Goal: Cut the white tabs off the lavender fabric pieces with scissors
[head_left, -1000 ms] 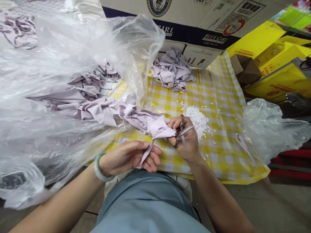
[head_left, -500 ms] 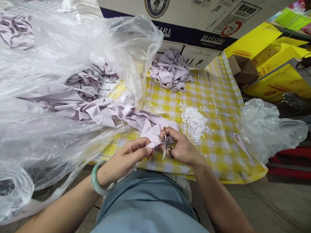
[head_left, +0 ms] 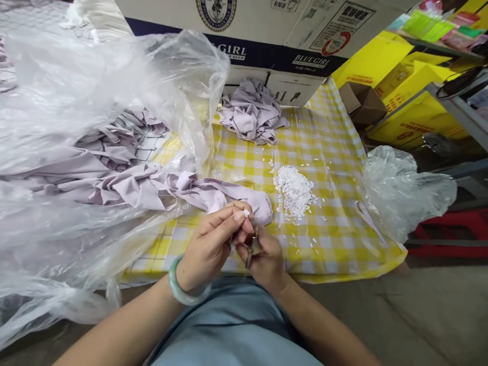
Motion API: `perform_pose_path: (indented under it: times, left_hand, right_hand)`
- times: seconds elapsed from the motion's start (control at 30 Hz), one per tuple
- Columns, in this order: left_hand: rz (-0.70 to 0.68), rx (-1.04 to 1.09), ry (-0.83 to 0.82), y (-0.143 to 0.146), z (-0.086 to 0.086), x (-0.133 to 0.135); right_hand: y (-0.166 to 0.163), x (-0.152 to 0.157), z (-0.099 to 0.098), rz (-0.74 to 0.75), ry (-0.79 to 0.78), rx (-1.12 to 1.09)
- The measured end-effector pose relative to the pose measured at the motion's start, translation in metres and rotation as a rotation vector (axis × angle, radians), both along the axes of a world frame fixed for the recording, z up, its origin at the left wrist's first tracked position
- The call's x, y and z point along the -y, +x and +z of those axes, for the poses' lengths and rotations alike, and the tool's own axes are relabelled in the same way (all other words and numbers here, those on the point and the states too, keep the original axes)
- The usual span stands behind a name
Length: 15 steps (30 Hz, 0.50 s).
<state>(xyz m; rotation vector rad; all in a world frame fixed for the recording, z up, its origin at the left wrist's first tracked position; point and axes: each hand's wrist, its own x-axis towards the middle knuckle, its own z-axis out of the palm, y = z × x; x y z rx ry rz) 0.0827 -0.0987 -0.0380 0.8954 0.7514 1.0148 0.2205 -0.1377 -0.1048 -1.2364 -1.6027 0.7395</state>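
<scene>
Between the thumb and forefinger of my left hand [head_left: 213, 235] is a small white label [head_left: 246, 213]. A pale green bangle [head_left: 179, 284] circles that wrist. Close beside it, my right hand [head_left: 269, 262] is wrapped round a pair of small scissors [head_left: 249, 251]; their blades are largely hidden by my fingers. Just beyond both hands lies a long twisted piece of lilac fabric [head_left: 219, 192], its rounded end on the table and touched by neither hand as far as I can see. To the right of it is a heap of small white labels [head_left: 293, 190], with several scattered around.
A yellow checked cloth [head_left: 335, 223] covers the table. At the back stand a bunched lilac fabric pile [head_left: 251, 112] and a large carton [head_left: 263, 56]. Clear plastic sheeting [head_left: 76, 244] spreads over the left side. A plastic bag [head_left: 404, 190] sits at the right edge, near yellow boxes [head_left: 423, 114].
The lilac fabric has left my hands and lies on the table. My left hand now pinches a white label, and the scissors have drawn back towards me. The view has shifted right.
</scene>
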Motion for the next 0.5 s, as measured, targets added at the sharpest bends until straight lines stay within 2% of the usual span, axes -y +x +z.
perform_pose_path:
  times: [0.07,0.2,0.3,0.5]
  left_hand:
    - [0.015,-0.01,-0.006,0.009,-0.006,-0.003]
    - [-0.01,-0.195,0.203,0.022,-0.015,-0.005]
    - [-0.046,-0.247,0.3,0.032,-0.021,-0.006]
    - [-0.136,-0.298,0.384,0.049,-0.03,-0.009]
  right_hand:
    - [0.009,0.001,0.003,0.024,-0.039,0.027]
    - [0.047,-0.002,0.029,0.012,-0.177,0.162]
    - [0.07,-0.002,0.045,0.042,-0.252,0.292]
    - [0.083,0.0,0.044,0.016,-0.184,0.405]
